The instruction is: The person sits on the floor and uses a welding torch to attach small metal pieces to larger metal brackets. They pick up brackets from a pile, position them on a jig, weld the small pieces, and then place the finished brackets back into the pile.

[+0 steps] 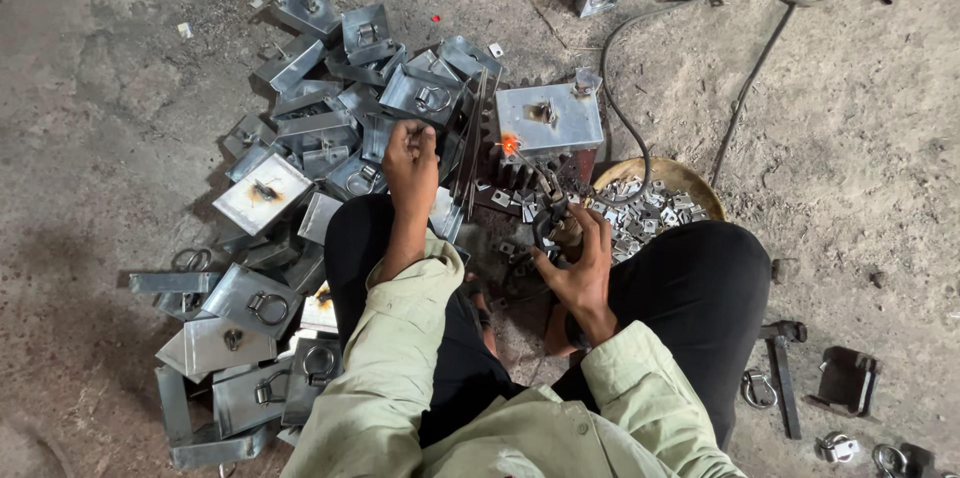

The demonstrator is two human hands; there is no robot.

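Viewpoint: seen from the head, looking down at a person seated on a dusty concrete floor (120, 98), knees in black trousers, sleeves pale green.
Right hand (578, 263): grip clamped on the welding electrode holder (552, 223); its thin rod slants up and to the left.
Arc point: an orange glowing spot (509, 145) where the rod tip meets the lower left corner of the metal box.
Metal box (550, 118): grey sheet-steel piece, flat top face upward, set on a dark toothed block (520, 173) just ahead of the knees, between the two hands.
Left hand (411, 160): fingers curled together in a loose fist, resting on the heap just left of the box; whether it holds anything cannot be told.
Heap of metal plates (330, 98): many similar grey pieces with ring fittings, piled left of the box and running down beside the left knee.
Shallow bowl (690, 178): yellowish rim, filled with small metal fittings, right of the box, touching the right knee.
Cable (770, 38): black, looping from the top edge toward the box.
Loose parts (845, 378): brackets and rings lying on the floor at right.
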